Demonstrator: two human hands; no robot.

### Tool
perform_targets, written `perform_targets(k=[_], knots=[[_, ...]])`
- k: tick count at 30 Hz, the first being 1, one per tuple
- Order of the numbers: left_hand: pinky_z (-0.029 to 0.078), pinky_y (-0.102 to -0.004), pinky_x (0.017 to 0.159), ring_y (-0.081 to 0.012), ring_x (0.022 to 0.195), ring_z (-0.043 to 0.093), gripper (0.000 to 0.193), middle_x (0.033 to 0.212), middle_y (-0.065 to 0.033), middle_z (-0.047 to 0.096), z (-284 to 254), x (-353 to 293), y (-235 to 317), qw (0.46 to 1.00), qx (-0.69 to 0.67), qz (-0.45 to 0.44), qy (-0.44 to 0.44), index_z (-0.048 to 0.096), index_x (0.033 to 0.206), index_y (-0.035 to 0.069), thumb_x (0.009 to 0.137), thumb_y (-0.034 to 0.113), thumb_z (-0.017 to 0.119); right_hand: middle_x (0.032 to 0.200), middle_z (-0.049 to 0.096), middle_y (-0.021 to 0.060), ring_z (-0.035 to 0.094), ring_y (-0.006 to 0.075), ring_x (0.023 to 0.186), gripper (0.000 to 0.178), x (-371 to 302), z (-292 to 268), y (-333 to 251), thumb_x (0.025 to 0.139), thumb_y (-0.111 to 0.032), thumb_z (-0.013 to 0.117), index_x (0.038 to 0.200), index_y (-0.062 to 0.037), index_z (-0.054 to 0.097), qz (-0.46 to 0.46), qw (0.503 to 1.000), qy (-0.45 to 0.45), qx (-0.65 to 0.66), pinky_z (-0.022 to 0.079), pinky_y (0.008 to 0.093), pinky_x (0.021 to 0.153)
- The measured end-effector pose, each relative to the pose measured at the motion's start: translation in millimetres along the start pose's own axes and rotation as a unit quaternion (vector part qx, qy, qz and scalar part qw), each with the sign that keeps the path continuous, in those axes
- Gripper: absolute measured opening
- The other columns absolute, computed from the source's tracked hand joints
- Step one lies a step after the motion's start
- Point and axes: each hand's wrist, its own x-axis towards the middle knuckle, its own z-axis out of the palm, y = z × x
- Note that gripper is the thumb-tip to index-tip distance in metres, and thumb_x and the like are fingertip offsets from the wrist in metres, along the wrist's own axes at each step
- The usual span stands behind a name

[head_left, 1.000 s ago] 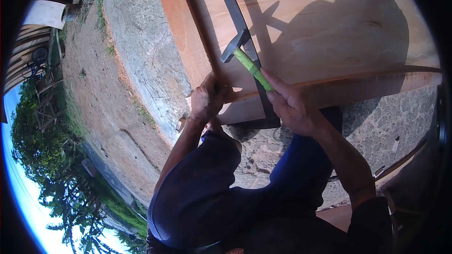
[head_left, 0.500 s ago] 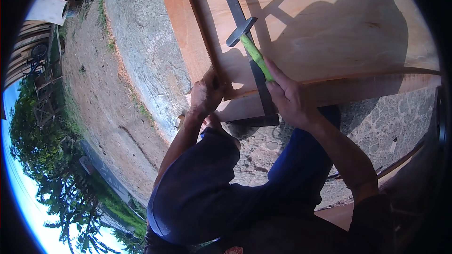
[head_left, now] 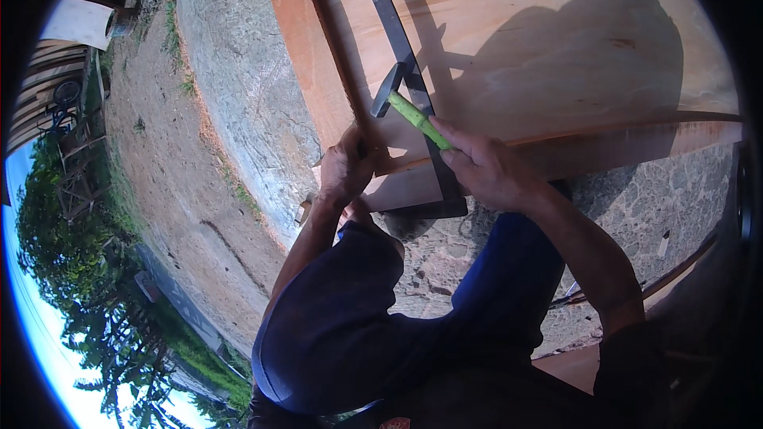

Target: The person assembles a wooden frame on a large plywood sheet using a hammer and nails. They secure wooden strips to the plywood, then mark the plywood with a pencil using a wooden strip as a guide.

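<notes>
In my right hand (head_left: pixel 497 168) is a hammer (head_left: pixel 387 89) with a green handle, gripped partway along it. The hammer's dark head hangs over a long dark flat bar (head_left: pixel 389 12), which has a short leg at its near end and lies across the wood. My left hand (head_left: pixel 346 171) is closed at the near left corner, against a reddish wooden board (head_left: pixel 296 40) set on edge. Whatever its fingers pinch is hidden. A second upright board (head_left: pixel 620 151) runs along the near side of a wide plywood panel (head_left: pixel 509 0).
My bent knees (head_left: pixel 326 310) are close below the work. Rough concrete (head_left: pixel 230 56) surrounds the panel, with bare dirt (head_left: pixel 151 127) farther left. A bicycle (head_left: pixel 63 107), trees (head_left: pixel 56 222) and stacked wood lie at the far left. A thin dark rod (head_left: pixel 675 270) rests at right.
The hammer has come down and left, its head turning more upright. My right hand has shifted slightly with it. My left hand stays at the corner.
</notes>
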Motion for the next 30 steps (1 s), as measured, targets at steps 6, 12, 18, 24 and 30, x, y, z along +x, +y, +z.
perform_targets(k=[6, 12, 18, 24, 30], knots=[[0.054, -0.0441, 0.075, -0.0331, 0.088, 0.071, 0.030, 0.091, -0.0122, 0.072, -3.7, 3.7, 14.0, 0.998, 0.021, -0.017, -0.052, 0.062, 0.110, 0.013, 0.086, 0.029, 0.070, 0.111, 0.066, 0.0310, 0.066, 0.0446, 0.103, 0.057, -4.1, 20.3, 23.1, 0.101, -0.015, 0.049, 0.154, -0.0051, 0.033, -0.058, 0.995, 0.078, -0.027, 0.050, 0.0442, 0.093], [0.054, -0.0449, 0.073, -0.0353, 0.087, 0.071, 0.029, 0.090, -0.0129, 0.071, -4.8, -3.6, 12.1, 1.000, 0.008, -0.010, -0.022, 0.061, 0.109, 0.012, 0.089, 0.032, 0.068, 0.119, 0.062, 0.0354, 0.062, 0.0452, 0.113, 0.057, -6.3, -6.9, -20.4, 0.100, -0.014, 0.050, 0.153, -0.0023, 0.033, -0.007, 0.991, 0.106, 0.086, 0.047, 0.0449, 0.099], [0.054, -0.0445, 0.073, -0.0347, 0.085, 0.071, 0.030, 0.090, -0.0145, 0.071, -5.4, 3.9, 15.1, 0.998, 0.006, -0.015, -0.053, 0.059, 0.106, 0.011, 0.091, 0.035, 0.068, 0.126, 0.062, 0.0264, 0.064, 0.0349, 0.111, 0.056, -7.1, 22.0, 26.7, 0.102, -0.014, 0.050, 0.155, -0.0051, 0.033, -0.008, 0.998, -0.041, -0.049, 0.045, 0.0386, 0.101], [0.049, -0.0391, 0.063, -0.0217, 0.064, 0.057, 0.052, 0.074, -0.0093, 0.058, -25.0, 12.4, -20.8, 0.952, -0.073, -0.102, 0.279, 0.054, 0.117, 0.003, 0.093, 0.047, 0.068, 0.122, 0.062, 0.0240, 0.065, 0.0268, 0.095, 0.051, -9.2, -4.9, -5.5, 0.104, -0.009, 0.044, 0.153, -0.0028, 0.034, -0.129, 0.954, 0.269, 0.026, 0.052, 0.0330, 0.087], [0.048, -0.0548, 0.081, -0.0489, 0.097, 0.065, 0.081, 0.096, -0.0274, 0.070, 7.4, 39.5, -35.4, 0.976, 0.004, -0.129, 0.176, 0.070, 0.108, 0.006, 0.097, 0.072, 0.024, 0.133, 0.057, 0.0311, 0.066, 0.0381, 0.112, 0.050, -10.1, 20.5, 26.0, 0.104, -0.007, 0.044, 0.153, -0.0006, 0.034, -0.074, 0.993, 0.044, -0.077, 0.052, 0.0372, 0.092]])
